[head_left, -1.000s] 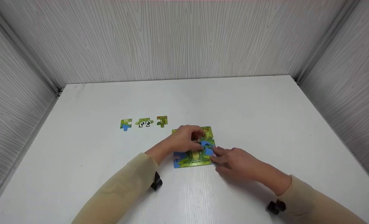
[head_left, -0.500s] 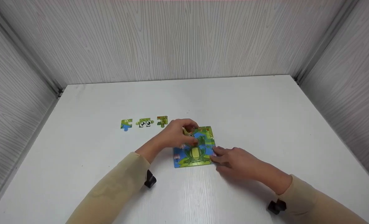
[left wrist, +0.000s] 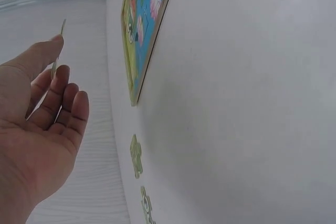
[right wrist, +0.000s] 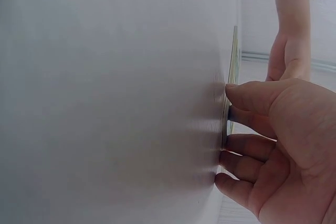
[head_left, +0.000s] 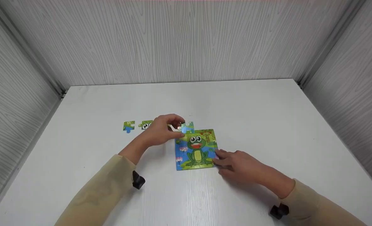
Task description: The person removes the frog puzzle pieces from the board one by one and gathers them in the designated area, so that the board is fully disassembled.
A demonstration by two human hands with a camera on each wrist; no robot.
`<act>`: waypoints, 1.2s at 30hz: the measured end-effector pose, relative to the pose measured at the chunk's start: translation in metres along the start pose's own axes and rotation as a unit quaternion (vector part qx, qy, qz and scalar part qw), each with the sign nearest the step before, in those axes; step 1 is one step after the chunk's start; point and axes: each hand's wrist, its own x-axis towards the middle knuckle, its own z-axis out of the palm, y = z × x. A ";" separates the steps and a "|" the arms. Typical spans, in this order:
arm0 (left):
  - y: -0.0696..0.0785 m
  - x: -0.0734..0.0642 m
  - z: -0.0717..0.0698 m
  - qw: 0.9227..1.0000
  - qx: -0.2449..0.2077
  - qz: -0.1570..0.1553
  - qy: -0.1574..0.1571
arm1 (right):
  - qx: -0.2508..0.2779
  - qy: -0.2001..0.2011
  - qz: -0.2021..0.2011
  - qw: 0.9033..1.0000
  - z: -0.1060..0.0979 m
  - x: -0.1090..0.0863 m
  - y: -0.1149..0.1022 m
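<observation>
"Left hand (head_left: pixel 161 131) pinches a puzzle piece (head_left: pixel 189 128) near the far edge of the frog board (head_left: pixel 198 154). And the other?"
"Right hand (head_left: pixel 238 164), fingers relaxed, touches the board's right edge."
"Progress?"
"Three loose pieces (head_left: pixel 129 126) lie on the counter (head_left: pixel 252 110); the held one seems unplaced. Others, I can't tell."

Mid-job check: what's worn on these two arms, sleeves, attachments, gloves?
The left sleeve and right sleeve are long and beige. Each cuff has a small, angular black attachment underneath. Left grip and right grip are ungloved. No cables show.
</observation>
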 end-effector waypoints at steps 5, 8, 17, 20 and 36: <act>-0.004 -0.009 -0.011 1.000 -0.006 -0.020 0.012 | 0.004 -0.001 0.002 1.000 0.002 0.000 0.000; -0.011 -0.013 -0.017 0.999 -0.005 -0.027 0.017 | 0.004 -0.004 0.004 1.000 0.003 0.000 0.001; -0.029 -0.023 -0.029 0.999 -0.012 -0.041 0.017 | -0.003 -0.005 0.012 1.000 0.003 -0.001 0.000; -0.035 -0.026 -0.031 0.998 -0.012 -0.051 0.021 | -0.002 -0.007 0.015 1.000 0.002 -0.001 -0.001; -0.057 -0.033 -0.035 0.996 0.012 -0.088 0.011 | -0.002 -0.011 0.014 1.000 0.001 0.000 0.000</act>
